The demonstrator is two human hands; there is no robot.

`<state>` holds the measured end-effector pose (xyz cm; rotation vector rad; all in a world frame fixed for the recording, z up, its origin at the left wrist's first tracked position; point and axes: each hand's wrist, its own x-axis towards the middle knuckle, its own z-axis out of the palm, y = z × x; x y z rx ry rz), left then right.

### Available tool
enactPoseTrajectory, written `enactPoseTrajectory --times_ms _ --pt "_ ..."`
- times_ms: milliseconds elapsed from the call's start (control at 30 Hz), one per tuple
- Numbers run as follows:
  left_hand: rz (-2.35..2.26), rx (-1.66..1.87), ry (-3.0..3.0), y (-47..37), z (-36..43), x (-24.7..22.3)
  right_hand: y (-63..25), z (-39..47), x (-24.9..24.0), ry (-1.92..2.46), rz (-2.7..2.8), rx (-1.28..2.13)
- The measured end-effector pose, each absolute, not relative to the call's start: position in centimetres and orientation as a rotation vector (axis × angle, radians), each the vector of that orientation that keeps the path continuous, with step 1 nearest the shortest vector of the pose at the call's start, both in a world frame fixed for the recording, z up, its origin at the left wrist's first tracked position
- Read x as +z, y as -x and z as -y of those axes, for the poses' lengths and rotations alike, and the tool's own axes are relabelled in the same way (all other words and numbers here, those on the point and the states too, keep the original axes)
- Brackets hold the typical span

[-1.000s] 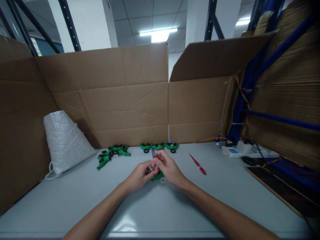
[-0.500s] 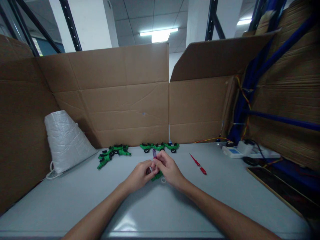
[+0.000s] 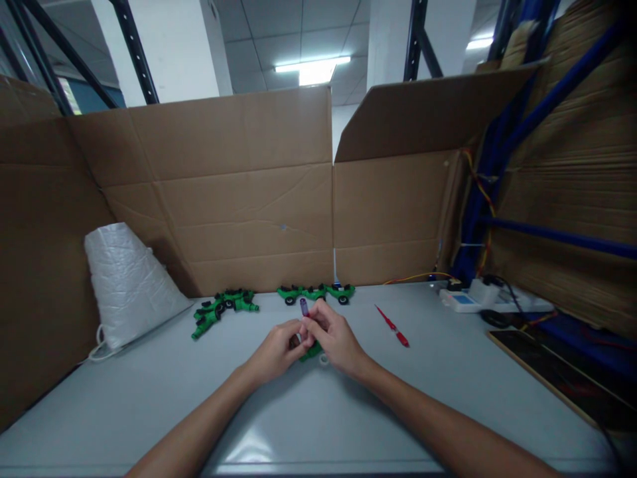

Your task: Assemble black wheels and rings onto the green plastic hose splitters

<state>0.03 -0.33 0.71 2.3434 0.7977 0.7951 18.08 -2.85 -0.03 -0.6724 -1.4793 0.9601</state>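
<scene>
In the middle of the table, my two hands meet with fingertips touching. My right hand (image 3: 334, 335) is closed in a pinch on a small screwdriver with a purple, see-through handle (image 3: 304, 307); its lower part is hidden by the fingers. Closed beside it, my left hand (image 3: 279, 348) grips a green toy car (image 3: 311, 352), most of which the hands cover. A small white ring (image 3: 324, 359) shows just under my right hand. Beyond my hands stand several green toy cars with black wheels (image 3: 314, 293) in a row, and more green toy pieces (image 3: 223, 305) are clustered to the left.
A red screwdriver (image 3: 393, 326) lies on the table to the right. At the left leans a silvery-white bag (image 3: 129, 285) with a cord. Cardboard walls (image 3: 239, 206) enclose the back and left. A power strip (image 3: 497, 299) and a dark panel (image 3: 557, 378) are at far right.
The whole view has shifted slightly. The purple handle tilts a little more to the left, while both hands keep nearly the same hold and place.
</scene>
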Motion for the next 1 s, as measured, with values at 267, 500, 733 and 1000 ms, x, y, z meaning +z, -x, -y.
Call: enactPoseTrajectory --times_ms 267,500,733,1000 --pt "-0.758 0.777 -2.335 -0.13 0.77 1.38 -18.04 2.86 0.21 0.68 1.461 0.956" --pt "-0.782 0.744 -2.351 0.07 0.75 1.5 -18.17 3.1 0.3 0.672 1.547 0.943" --pt "-0.761 0.766 -2.339 0.29 0.53 1.4 -18.14 3.2 0.35 0.674 1.569 0.941" --pt "-0.775 0.772 -2.337 0.24 0.78 1.53 -18.13 2.77 0.11 0.648 1.539 0.987"
